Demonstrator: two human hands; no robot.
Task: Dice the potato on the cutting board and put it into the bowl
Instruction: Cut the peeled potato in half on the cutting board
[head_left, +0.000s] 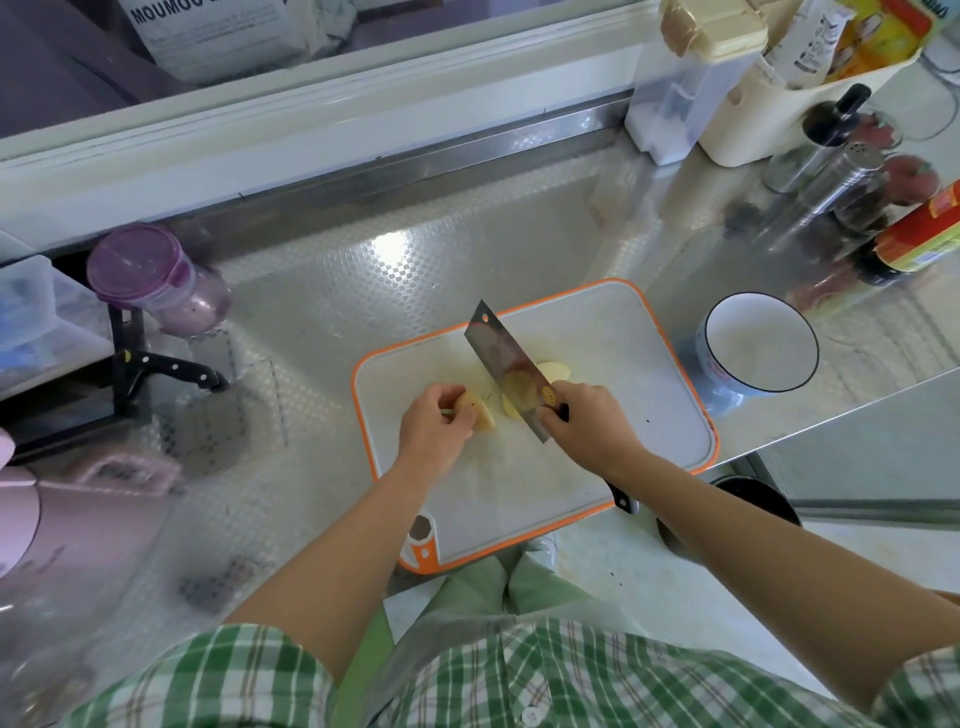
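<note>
Roughly mid-board, the potato chunk (482, 415) sits on the cutting board (613, 343), cut face turned right toward the cleaver (504, 358), whose blade runs diagonally away from the person. The left hand (434, 428) curls over the chunk from the left, pinning it; the right hand (587, 426) is wrapped round the cleaver's handle. Cut slices (555, 370) lie past the blade, the bowl (758, 343) farther right on the surface (415, 270).
</note>
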